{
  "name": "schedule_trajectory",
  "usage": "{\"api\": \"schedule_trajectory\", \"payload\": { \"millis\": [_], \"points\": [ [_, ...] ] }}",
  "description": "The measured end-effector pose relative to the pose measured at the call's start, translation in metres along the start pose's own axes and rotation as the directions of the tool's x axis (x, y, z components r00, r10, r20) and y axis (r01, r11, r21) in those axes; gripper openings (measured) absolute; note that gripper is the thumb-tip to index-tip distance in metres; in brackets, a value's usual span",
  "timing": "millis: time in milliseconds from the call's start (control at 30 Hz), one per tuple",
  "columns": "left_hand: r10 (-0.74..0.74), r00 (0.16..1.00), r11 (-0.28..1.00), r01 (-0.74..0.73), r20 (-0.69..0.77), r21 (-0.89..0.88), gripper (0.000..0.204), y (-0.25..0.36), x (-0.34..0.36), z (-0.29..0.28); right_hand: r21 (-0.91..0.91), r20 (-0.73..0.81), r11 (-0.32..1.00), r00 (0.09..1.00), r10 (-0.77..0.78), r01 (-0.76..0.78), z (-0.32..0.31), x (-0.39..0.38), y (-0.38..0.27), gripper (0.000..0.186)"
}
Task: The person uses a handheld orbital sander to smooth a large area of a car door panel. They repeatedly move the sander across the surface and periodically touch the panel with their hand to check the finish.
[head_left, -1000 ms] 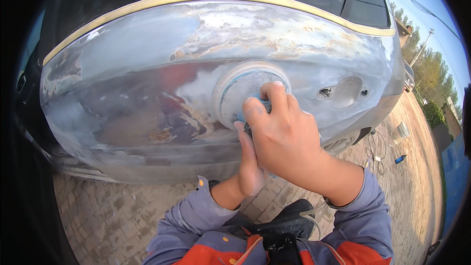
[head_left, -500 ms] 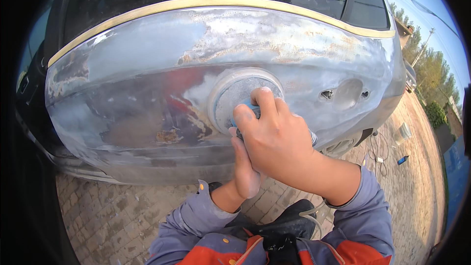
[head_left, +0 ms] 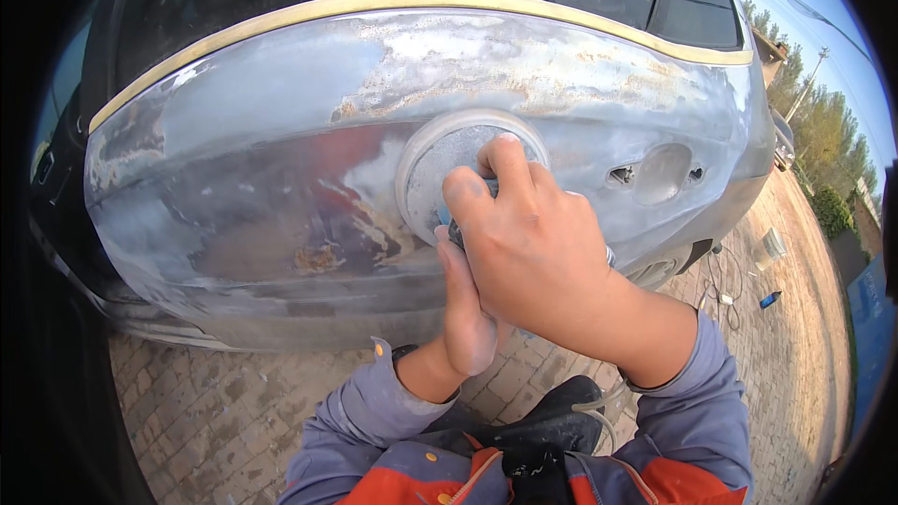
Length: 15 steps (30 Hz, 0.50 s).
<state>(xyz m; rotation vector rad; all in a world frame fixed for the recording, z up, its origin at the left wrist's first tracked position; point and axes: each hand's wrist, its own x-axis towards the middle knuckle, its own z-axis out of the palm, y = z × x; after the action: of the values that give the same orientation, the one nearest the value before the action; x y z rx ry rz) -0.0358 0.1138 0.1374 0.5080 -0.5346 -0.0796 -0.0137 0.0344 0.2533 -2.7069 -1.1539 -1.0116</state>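
A round sander point(head_left: 421, 168), with a pale dusty disc and blue body, lies against the car door point(head_left: 234, 187), whose surface is patchy grey, bluish and dark red with rusty spots. My right hand point(head_left: 528, 252) grips the sander from above, fingers bent over its top. Just below it, my left hand point(head_left: 463, 309) is closed on the sander's lower part, mostly hidden behind my right one. Right of the disc is a recessed handle opening point(head_left: 662, 175) with no handle fitted. Yellow masking tape point(head_left: 421, 0) runs along the window's lower edge.
Brick paving point(head_left: 215, 411) lies under the car. At the right are a pale bucket point(head_left: 773, 249), a small blue bottle point(head_left: 770, 299), a tangle of cable point(head_left: 725, 299) and a blue panel point(head_left: 870, 327). A hose point(head_left: 603, 411) hangs by my dark shoe.
The sander and both hands shifted slightly left and down, then back up by now, the disc ending a little left of where it was a second ago. Both grips stayed the same.
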Motion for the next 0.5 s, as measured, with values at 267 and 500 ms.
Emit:
{"api": "schedule_trajectory", "payload": {
  "millis": [267,500],
  "points": [
    [-0.048,0.995,0.992,0.039,0.083,0.116,0.091,-0.002,0.007,0.005,-0.016,-0.074,1.0,0.997,0.016,-0.017,-0.005,-0.006,0.009,0.038],
    [-0.06,0.996,0.995,0.055,0.062,0.087,0.091,-0.006,0.011,0.009,-0.02,-0.014,0.998,0.998,0.06,-0.06,-0.006,-0.008,0.014,0.038]
  ]
}}
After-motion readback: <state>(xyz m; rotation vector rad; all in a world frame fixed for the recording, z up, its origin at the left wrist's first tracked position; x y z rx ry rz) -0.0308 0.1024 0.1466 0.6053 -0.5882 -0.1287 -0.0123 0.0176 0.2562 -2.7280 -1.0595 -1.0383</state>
